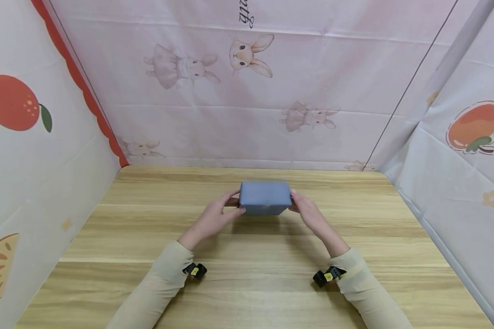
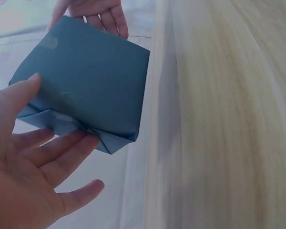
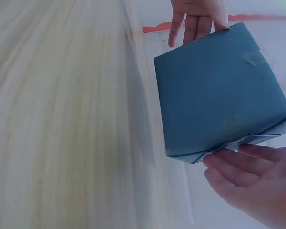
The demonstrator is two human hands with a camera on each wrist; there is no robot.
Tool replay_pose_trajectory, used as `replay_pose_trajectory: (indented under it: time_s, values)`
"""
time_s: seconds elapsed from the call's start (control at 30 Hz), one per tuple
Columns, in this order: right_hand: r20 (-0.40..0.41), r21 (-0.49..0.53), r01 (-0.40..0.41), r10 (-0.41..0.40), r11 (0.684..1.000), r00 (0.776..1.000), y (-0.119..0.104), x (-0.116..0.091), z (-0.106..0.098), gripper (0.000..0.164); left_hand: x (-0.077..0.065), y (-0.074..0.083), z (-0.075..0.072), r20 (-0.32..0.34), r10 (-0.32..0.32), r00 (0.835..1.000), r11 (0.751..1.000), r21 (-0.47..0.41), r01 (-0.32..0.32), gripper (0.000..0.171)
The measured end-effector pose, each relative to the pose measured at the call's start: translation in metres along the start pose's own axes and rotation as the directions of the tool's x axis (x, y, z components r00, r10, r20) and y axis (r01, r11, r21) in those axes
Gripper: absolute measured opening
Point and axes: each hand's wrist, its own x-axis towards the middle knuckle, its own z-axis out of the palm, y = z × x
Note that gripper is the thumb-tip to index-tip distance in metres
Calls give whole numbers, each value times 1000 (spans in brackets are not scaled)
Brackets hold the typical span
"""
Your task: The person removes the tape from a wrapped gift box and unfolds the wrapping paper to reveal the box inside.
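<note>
A box wrapped in blue paper [image 1: 265, 194] is held over the far half of the table between both hands. My left hand [image 1: 214, 214] grips its left end; in the left wrist view the thumb [image 2: 26, 90] lies on the broad face and the fingers touch the folded end. On the opposite end my right hand [image 1: 310, 214] grips the box, its fingers [image 3: 238, 167] against the folded paper in the right wrist view. Clear tape [image 3: 254, 58] shows along one edge of the wrapping. The right thumb is hidden in the right wrist view.
The wood-grain table [image 1: 267, 283] lies under the forearms. Behind it hangs a pink cloth with rabbit prints [image 1: 247, 96], and white fruit-print cloths [image 1: 20, 173] stand at both sides. Each wrist wears a small black camera [image 1: 195, 270] on a strap.
</note>
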Motion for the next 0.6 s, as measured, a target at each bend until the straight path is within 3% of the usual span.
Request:
replay_pose_trajectory:
  time_s: [0.13, 0.3, 0.6]
  values:
    - [15, 70, 34, -35, 997, 999, -1, 1, 1, 68, 0, 1, -1, -41, -16, 999, 998, -60, 13, 64]
    - [37, 91, 86, -90, 992, 995, -1, 1, 1, 64, 1, 1, -2, -95, -32, 995, 997, -66, 26, 59]
    - [48, -95, 89, -85, 992, 995, 1, -1, 4, 64, 2, 2, -1, -169, -17, 986, 1000, 14, 20, 49]
